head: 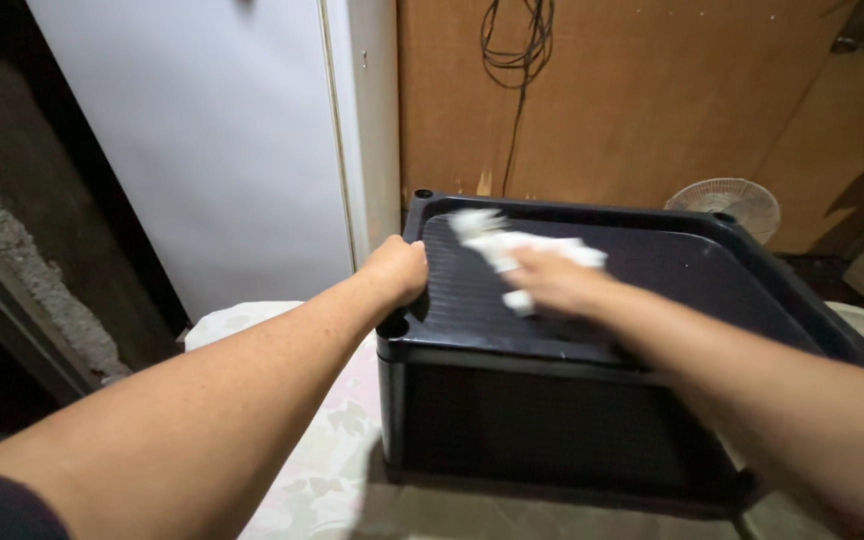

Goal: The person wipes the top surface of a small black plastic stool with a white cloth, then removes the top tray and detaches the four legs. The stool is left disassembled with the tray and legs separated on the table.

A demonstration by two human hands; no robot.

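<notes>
A black plastic box-shaped unit (552, 420) with a ribbed, rimmed top stands in front of me. My left hand (397, 272) grips its left rim near the back corner. Pressed flat on the top is a crumpled white cloth (497, 245), with my right hand (552, 282) on it; the hand and cloth are motion-blurred. Both forearms reach in from the bottom of the view.
The unit rests on a surface covered with a pale floral cloth (322, 450). A white refrigerator (232, 140) stands to the left. Behind is a brown wooden wall (632, 100) with hanging black cables (517, 45). A small fan (727, 203) sits behind the unit's right side.
</notes>
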